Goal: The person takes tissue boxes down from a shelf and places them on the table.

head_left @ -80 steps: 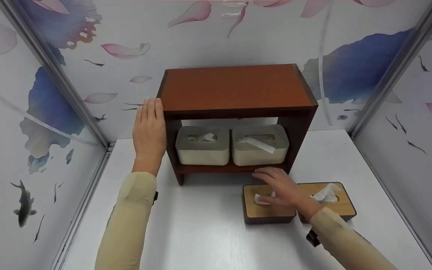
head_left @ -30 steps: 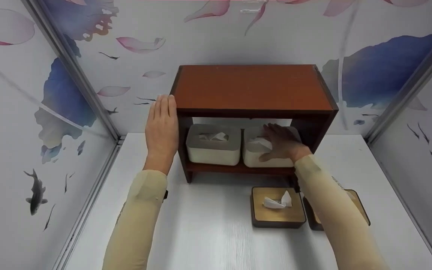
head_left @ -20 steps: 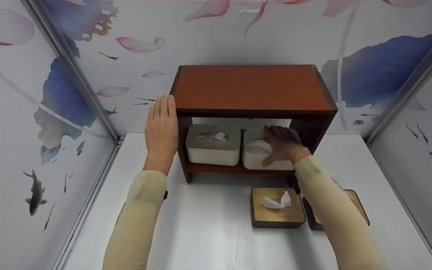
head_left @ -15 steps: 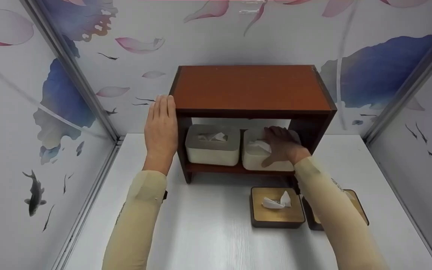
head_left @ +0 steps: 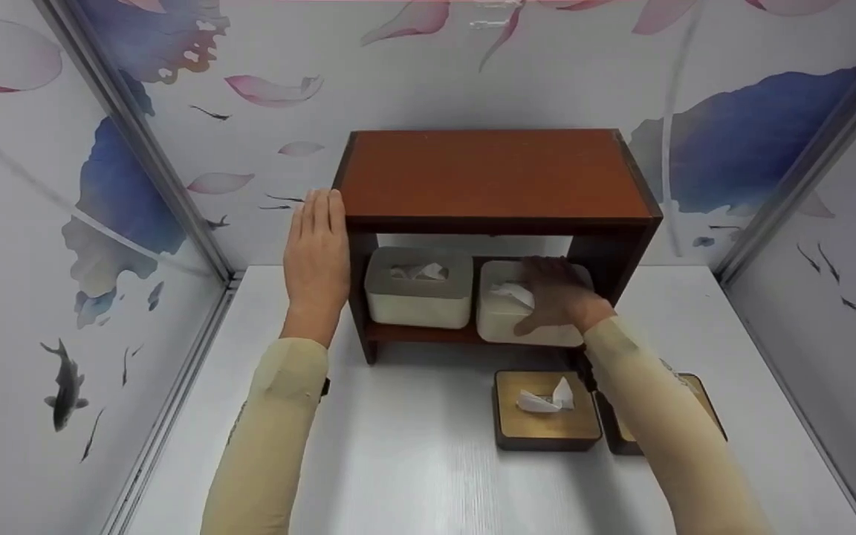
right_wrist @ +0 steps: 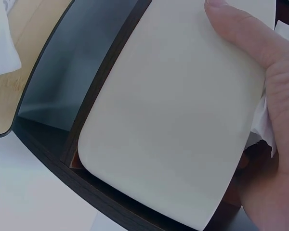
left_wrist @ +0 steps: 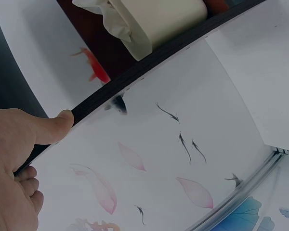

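My left hand [head_left: 316, 260] lies against the left side of a reddish-brown wooden shelf [head_left: 487, 174], fingers straight along it. In the left wrist view its thumb [left_wrist: 58, 127] touches the dark panel edge. Inside the shelf, my right hand [head_left: 558, 293] grips the right-hand cream tissue box [head_left: 495, 319] from above. The thumb [right_wrist: 241, 29] presses the box's cream front face in the right wrist view; the other fingertips are hidden there. White tissue pokes out of its top. Left of it stands a second cream tissue box [head_left: 417, 308].
A dark tissue box with a wooden lid [head_left: 543, 427] stands on the white table [head_left: 391, 461] before the shelf. Another wood-topped tissue box [head_left: 707, 401] is partly covered by the right sleeve. Printed wall panels [head_left: 428, 89] enclose the back and sides.
My right hand has gone from above the nearer wood-topped box to the right cream box. That box has slid forward, slightly past its neighbour's front. My left hand stays on the shelf.
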The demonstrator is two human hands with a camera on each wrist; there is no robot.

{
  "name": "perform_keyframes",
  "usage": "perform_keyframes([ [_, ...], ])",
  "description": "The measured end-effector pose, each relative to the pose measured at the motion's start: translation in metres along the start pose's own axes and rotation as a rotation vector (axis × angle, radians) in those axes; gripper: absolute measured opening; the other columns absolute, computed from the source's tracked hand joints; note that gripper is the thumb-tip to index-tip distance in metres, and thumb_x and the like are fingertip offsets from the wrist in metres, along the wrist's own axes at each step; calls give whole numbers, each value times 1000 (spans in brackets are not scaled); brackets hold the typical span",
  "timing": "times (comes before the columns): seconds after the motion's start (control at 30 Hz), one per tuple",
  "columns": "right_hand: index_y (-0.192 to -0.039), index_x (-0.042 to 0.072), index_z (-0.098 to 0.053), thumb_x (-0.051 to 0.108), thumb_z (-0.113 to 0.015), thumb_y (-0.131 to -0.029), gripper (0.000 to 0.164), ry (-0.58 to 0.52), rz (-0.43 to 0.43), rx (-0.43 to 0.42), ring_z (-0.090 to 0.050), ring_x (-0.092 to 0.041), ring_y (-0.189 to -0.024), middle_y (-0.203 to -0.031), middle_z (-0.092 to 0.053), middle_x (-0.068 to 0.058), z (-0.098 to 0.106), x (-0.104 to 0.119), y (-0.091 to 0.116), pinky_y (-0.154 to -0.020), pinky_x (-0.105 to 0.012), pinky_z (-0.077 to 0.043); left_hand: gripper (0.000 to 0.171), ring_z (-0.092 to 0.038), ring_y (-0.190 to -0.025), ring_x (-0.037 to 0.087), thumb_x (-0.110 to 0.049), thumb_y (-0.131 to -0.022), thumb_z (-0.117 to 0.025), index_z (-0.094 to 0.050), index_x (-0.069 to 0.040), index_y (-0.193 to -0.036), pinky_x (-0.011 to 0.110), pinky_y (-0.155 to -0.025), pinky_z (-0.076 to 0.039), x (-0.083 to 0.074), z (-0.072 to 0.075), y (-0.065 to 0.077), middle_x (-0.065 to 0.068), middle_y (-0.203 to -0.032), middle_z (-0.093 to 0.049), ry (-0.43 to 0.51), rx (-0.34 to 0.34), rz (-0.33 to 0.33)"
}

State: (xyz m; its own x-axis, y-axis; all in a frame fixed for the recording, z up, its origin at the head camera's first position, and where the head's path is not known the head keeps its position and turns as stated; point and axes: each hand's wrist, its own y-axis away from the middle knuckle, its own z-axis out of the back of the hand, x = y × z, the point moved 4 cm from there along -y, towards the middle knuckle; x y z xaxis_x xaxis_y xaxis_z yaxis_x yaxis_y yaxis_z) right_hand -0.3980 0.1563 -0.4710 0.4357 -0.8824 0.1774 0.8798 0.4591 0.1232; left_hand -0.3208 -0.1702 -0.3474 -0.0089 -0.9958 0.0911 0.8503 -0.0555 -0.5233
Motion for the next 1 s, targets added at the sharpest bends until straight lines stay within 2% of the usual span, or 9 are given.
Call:
perform_keyframes([
  [0.1, -156, 6, -18, 61, -80, -65, 123, 31, -5, 11, -15, -36, -150, -162, -19, -16, -3, 1, 2, -123, -53, -15, 67, -32, -146, 32, 3, -91, -61, -25, 3, -148, 41, -123, -25, 0, 0, 0, 20, -152, -35, -1, 3, -1],
  [0.27, -150, 10, -34, 61, -81, -61, 113, 72, 16, -47, -26, -34, -146, -155, -33, -13, -4, 5, 5, -121, -52, -21, 68, -30, -147, 32, 4, -92, -60, -23, 2, -149, 41, -124, -23, 0, -2, 0, 20, -153, -33, -3, 32, 4],
  [0.33, -149, 10, -36, 61, -82, -60, 112, 74, 21, -63, -27, -34, -145, -153, -36, -12, -4, 6, 6, -121, -51, -22, 69, -29, -147, 31, 4, -92, -60, -22, 2, -149, 41, -124, -22, 1, -2, 0, 20, -154, -33, -8, 44, 5],
  [0.47, -153, 8, -26, 63, -82, -59, 123, 73, 10, -53, -19, -36, -149, -158, -28, -14, -7, 6, 9, -121, -54, -21, 70, -28, -148, 31, 3, -92, -61, -21, 2, -150, 41, -125, -22, 1, -2, 0, 20, -154, -32, -18, 60, 8],
  [0.7, -156, 15, -22, 70, -79, -57, 127, 62, -43, -31, -19, -35, -149, -161, -24, -10, -6, 3, 14, -115, -61, -29, 70, -29, -147, 32, 4, -91, -62, -23, 3, -149, 41, -124, -24, 0, -2, 2, 20, -153, -34, -5, 26, 0],
  [0.87, -155, 14, -22, 70, -80, -56, 128, 66, -45, -28, -21, -34, -149, -160, -25, -10, -4, 6, 19, -114, -63, -30, 70, -32, -146, 32, 4, -90, -63, -25, 3, -148, 41, -123, -26, -1, 1, 1, 20, -152, -36, -9, -3, -4],
  [1.0, -153, 14, -26, 72, -79, -55, 126, 91, -35, -26, -25, -34, -147, -158, -30, -12, -5, 8, 22, -112, -62, -32, 72, -31, -146, 32, 3, -90, -63, -23, 3, -149, 41, -124, -24, -1, 1, 1, 20, -153, -34, -13, 12, -3],
])
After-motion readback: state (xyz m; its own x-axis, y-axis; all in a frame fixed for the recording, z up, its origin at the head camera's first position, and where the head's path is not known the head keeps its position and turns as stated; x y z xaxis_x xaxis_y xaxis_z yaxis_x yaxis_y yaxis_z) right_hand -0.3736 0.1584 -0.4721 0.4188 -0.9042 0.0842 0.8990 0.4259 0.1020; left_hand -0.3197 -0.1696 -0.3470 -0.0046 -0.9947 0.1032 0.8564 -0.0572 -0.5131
